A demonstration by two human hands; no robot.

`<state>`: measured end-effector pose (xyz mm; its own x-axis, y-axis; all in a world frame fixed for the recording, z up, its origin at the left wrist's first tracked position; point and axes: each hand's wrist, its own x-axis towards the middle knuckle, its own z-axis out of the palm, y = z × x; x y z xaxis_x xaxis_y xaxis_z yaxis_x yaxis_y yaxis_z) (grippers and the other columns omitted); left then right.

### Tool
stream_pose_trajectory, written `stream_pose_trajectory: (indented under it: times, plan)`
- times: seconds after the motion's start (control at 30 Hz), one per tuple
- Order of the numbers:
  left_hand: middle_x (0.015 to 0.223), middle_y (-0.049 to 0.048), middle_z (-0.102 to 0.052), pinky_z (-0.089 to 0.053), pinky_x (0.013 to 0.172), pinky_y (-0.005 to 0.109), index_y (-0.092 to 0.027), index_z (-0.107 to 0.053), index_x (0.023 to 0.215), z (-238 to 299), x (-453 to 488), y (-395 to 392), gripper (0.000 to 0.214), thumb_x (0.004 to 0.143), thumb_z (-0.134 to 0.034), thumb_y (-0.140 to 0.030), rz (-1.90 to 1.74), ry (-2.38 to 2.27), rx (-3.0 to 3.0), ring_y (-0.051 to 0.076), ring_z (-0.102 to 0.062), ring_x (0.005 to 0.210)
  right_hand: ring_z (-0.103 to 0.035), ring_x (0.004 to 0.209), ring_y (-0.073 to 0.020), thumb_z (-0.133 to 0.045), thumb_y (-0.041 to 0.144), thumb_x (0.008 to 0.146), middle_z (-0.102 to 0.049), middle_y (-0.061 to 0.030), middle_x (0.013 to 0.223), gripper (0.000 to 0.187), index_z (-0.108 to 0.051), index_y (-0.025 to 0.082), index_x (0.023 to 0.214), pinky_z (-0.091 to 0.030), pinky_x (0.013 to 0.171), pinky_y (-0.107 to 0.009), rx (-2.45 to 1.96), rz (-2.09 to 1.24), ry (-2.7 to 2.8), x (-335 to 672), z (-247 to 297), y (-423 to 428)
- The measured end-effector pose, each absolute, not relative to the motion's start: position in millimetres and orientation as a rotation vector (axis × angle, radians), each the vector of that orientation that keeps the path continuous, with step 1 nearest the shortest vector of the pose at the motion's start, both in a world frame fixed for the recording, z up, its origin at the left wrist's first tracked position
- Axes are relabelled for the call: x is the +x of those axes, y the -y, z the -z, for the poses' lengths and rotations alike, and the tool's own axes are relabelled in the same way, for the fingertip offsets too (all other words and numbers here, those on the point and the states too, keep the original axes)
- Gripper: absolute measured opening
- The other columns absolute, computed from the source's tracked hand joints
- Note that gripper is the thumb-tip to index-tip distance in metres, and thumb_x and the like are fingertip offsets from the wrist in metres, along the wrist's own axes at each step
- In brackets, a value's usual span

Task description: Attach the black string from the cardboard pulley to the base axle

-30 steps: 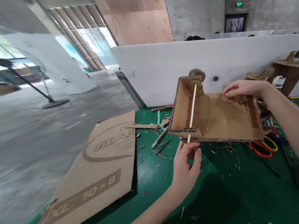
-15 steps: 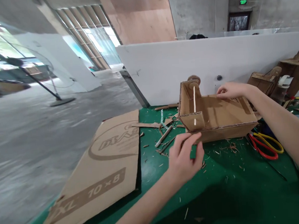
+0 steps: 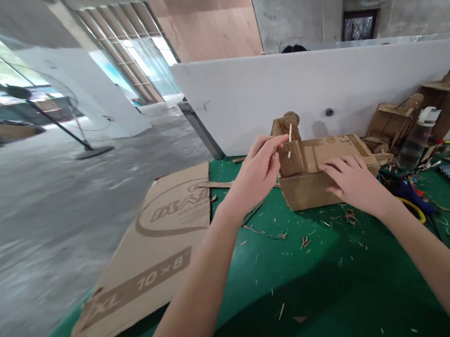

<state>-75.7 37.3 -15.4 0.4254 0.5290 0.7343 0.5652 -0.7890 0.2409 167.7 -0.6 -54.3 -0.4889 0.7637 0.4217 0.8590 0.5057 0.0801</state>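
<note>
A brown cardboard box model (image 3: 307, 191) sits on the green table, with a raised compartment at its left end. A thin pale stick (image 3: 290, 133) crosses that compartment, and a round cardboard disc (image 3: 292, 116) shows behind it. My left hand (image 3: 259, 168) is at the compartment's left side, index finger stretched to its top near the stick; firm contact is unclear. Over the box's front edge lies my right hand (image 3: 351, 183), fingers spread on the top and thumb against the front face. Neither hand is closed around anything.
A flat cardboard sheet (image 3: 168, 234) overhangs the table's left edge. Scraps and shavings (image 3: 305, 242) litter the green tabletop (image 3: 279, 288). Yellow-handled scissors (image 3: 415, 210), a clear bottle (image 3: 414, 142) and other cardboard pieces (image 3: 387, 121) are to the right. A white partition (image 3: 243, 105) stands behind.
My left hand has risen from below the box to its raised compartment. My right hand has come from the far edge to the front edge. The box has turned, showing more of its front.
</note>
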Motion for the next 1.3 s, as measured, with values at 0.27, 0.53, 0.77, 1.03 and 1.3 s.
stream_pose_trajectory:
  times: [0.27,0.53,0.77,1.03,1.3]
  plan:
    - [0.112,0.0044,-0.065,-0.047,0.091,0.036,-0.026,-0.051,0.125,12,-67,-21,0.034,0.096,-0.038,-0.014,1.293,0.936,-2.613,0.017,-0.06,0.104,-0.049,0.108,-0.0281,-0.044,0.017,0.092,-0.058,-0.0071,0.123,0.037,-0.052,0.024,0.128,-0.033,0.102,-0.051,-1.269,0.539,2.452,188,59,-13]
    - [0.123,0.0079,-0.062,-0.05,0.086,0.032,-0.023,-0.042,0.129,6,-56,-11,0.033,0.095,-0.044,-0.019,1.342,0.922,-2.708,0.018,-0.06,0.108,-0.051,0.108,-0.0264,-0.047,0.014,0.088,-0.059,-0.0072,0.12,0.038,-0.055,0.025,0.124,-0.036,0.099,-0.047,-1.261,0.446,2.466,201,54,-10]
    - [0.137,0.0053,-0.055,-0.044,0.103,0.041,-0.029,-0.034,0.142,3,-51,-9,0.045,0.098,-0.029,-0.017,1.22,0.845,-2.831,0.02,-0.05,0.125,-0.055,0.108,-0.0253,-0.045,0.016,0.09,-0.063,-0.0062,0.116,0.031,-0.06,0.025,0.115,-0.04,0.095,-0.046,-1.253,0.246,2.446,209,45,-9]
    - [0.121,0.0072,-0.066,-0.038,0.109,0.049,-0.021,-0.039,0.132,4,-50,-11,0.036,0.097,-0.035,-0.015,1.183,0.856,-2.77,0.018,-0.061,0.111,-0.06,0.104,-0.023,-0.048,0.024,0.091,-0.066,-0.0075,0.113,0.026,-0.057,0.021,0.116,-0.048,0.091,-0.042,-1.118,-0.035,2.187,182,31,13]
    - [0.113,0.0034,-0.069,-0.042,0.107,0.046,-0.022,-0.06,0.103,1,-51,-17,0.019,0.093,-0.046,-0.013,1.157,0.633,-2.624,0.018,-0.055,0.12,-0.065,0.089,-0.0164,-0.053,0.032,0.091,-0.065,-0.0043,0.101,0.033,-0.049,0.023,0.122,-0.054,0.081,-0.034,-0.892,-0.503,1.868,150,26,32]
